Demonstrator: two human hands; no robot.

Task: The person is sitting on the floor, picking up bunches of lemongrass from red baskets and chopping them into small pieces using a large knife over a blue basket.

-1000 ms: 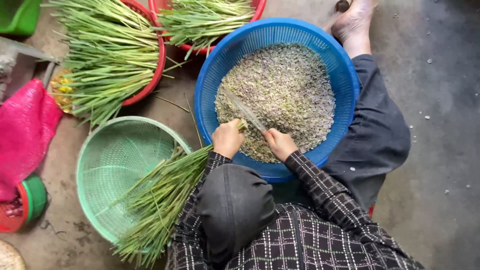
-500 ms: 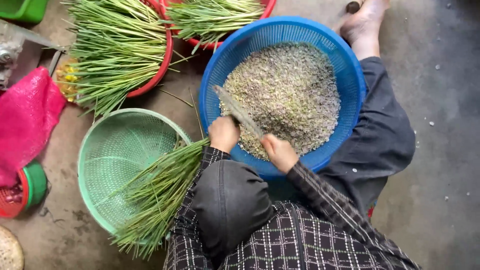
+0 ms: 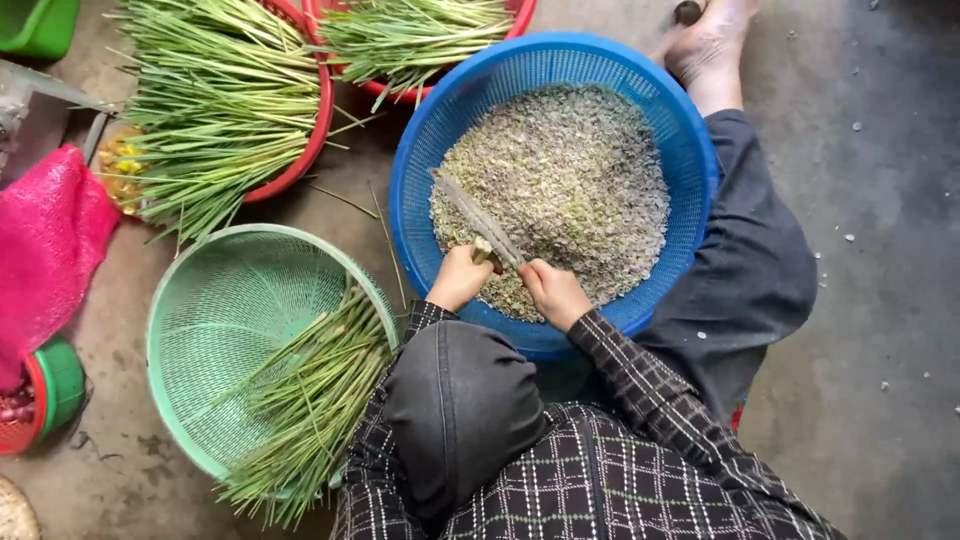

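Note:
My left hand (image 3: 458, 278) grips the pale cut end of a green stalk (image 3: 484, 250) over the near side of a blue basket (image 3: 690, 150). My right hand (image 3: 555, 292) is closed on a knife (image 3: 478, 218) whose long blade points up and left, resting against that stalk end. The basket holds a heap of finely chopped greenish-grey pieces (image 3: 555, 180). A bundle of long green stalks (image 3: 310, 400) lies across the rim of a light green basket (image 3: 200, 330), under my left forearm.
Two red baskets of long green stalks (image 3: 215, 100) (image 3: 410, 35) stand at the top left. A pink mesh bag (image 3: 45, 240) and a small red-and-green container (image 3: 45, 395) lie at the left. My bare foot (image 3: 705, 45) rests beyond the blue basket on the concrete floor (image 3: 880, 300).
The knife blade lifted a little half a second ago and is now down against the stalk end again. Both hands stay at the blue basket's near side.

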